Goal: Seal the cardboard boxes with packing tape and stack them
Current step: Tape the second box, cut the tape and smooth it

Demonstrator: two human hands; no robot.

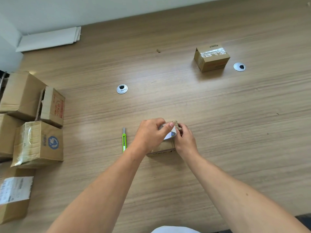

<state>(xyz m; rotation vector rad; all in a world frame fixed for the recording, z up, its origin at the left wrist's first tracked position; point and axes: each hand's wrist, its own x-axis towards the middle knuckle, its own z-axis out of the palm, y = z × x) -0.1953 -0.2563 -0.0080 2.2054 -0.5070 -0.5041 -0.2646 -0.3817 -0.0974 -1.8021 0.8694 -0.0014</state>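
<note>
A small cardboard box [162, 147] sits on the wooden table [235, 115] in front of me, mostly covered by both hands. My left hand [149, 136] grips a roll of packing tape [170, 135] on top of the box, thumb across the roll. My right hand [185, 140] pinches the tape's end at the box's far right edge. A taped box [211, 57] stands alone at the far right. Several more cardboard boxes [38, 143] are grouped at the left edge.
A green utility knife [124, 140] lies just left of my left hand. Two round cable grommets [122, 89] [239, 66] are set in the tabletop. White folded sheets [48, 39] lie by the wall at the far left.
</note>
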